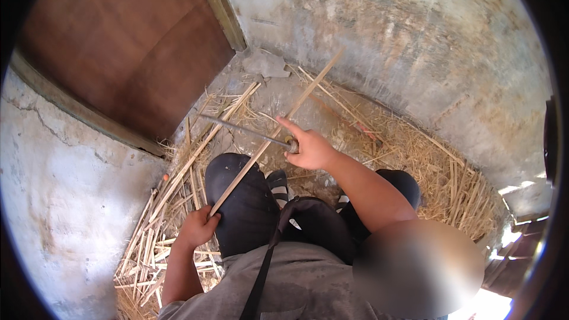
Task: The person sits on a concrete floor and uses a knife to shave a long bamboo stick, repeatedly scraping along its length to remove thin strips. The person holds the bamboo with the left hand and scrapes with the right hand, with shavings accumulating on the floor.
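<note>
- Strip (259,155), pale, long and skinny, bamboo or wood by the look of it, is held slantwise over the dark-trousered left knee (232,189) in the head view, with its far end aimed at the stained wall (403,41).
- Near end is pinched by the left hand (198,226), thumb against it, right beside that leg.
- Thin tool (243,129), dark and straight like a narrow blade, is gripped at its handle end by the right hand (314,151), fingers curled in and index finger (291,127) poked out by the strip. Whether the strip is actually touched by that fingertip can't be told.
- Tool and strip are crossed just past the knee; whether they're pressed together can't be made out either.
- Handling, purely as a judgement: pretty light, stiff enough to be held out from one end, probably a bit springy. Not much slip should be expected if it's dry, but splinters could be picked up off the edges, and it might be split along the grain if bent hard.
- Best grabbed by the flat faces near the end, with fingers kept clear of the crossing.
- Loose strips (145,243) are piled on the left, and straw-like shavings (430,169) are heaped along the wall on the right.
</note>
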A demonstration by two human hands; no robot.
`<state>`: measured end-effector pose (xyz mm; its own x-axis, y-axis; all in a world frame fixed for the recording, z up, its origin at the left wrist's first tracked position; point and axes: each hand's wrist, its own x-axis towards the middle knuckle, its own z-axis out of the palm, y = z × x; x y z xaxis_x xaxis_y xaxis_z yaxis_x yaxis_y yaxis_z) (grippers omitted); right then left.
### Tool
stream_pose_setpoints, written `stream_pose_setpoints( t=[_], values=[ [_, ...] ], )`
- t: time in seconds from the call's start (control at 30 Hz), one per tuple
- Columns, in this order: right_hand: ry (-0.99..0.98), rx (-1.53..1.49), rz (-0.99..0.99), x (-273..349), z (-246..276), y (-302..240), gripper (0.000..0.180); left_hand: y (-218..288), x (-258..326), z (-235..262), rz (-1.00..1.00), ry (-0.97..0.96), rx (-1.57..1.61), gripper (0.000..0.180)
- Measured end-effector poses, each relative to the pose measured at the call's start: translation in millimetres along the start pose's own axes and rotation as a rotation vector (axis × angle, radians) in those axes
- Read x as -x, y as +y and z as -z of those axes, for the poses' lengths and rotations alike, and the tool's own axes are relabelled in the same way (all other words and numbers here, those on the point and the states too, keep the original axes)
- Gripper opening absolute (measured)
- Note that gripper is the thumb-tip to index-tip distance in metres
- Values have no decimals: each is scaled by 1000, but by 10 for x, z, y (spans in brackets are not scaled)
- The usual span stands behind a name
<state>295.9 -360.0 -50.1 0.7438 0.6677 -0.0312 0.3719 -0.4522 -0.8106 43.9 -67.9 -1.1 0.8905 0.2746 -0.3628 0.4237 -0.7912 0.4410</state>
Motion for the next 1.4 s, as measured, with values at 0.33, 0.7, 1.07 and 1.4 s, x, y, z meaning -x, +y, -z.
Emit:
stream_pose_setpoints(
  t=[0.33, 0.7, 1.07, 1.4],
  values=[
    [146, -56, 191, -144, -245, 418, 52, 9, 73, -19, -83, 88, -77, 28],
    [182, -102, 67, -136, -117, 443, 45, -506, 721, 58, -45, 342, -364, 73],
    [125, 161, -81, 3, 291, 41, 79, -612, 756, -129, 33, 213, -103, 43],
    [-5, 418, 224, 83, 106, -130, 63, -465, 480, -270, -11, 65, 11, 58]
  ],
)
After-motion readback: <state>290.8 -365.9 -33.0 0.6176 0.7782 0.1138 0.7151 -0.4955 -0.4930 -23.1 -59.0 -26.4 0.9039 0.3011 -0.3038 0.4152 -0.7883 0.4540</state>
